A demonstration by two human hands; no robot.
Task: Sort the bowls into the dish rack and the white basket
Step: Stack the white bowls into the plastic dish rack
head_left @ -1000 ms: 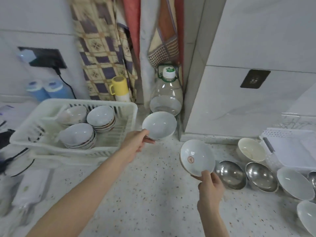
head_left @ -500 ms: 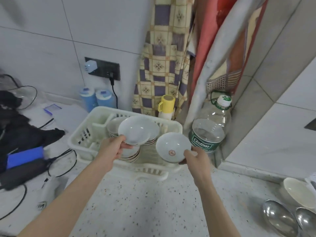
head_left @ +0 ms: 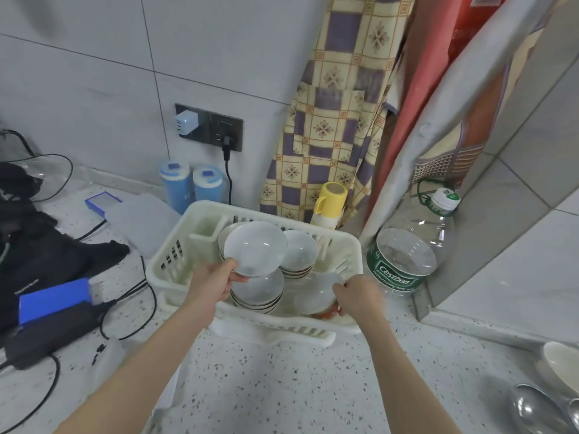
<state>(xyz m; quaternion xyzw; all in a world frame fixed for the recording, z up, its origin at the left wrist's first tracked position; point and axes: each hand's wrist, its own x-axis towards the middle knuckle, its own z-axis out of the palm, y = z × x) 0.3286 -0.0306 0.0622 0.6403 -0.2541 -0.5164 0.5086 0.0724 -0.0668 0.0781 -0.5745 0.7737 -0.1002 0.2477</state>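
Yellow mug, water bottle beside apron

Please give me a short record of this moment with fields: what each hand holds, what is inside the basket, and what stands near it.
left hand: grips a white ceramic bowl by its rim, above the stacks
right hand: holds a second white bowl, low inside the basket
container: white slotted plastic basket on the speckled counter
contents: stacks of white bowls
behind basket: yellow lidded mug
right of basket: clear plastic water bottle
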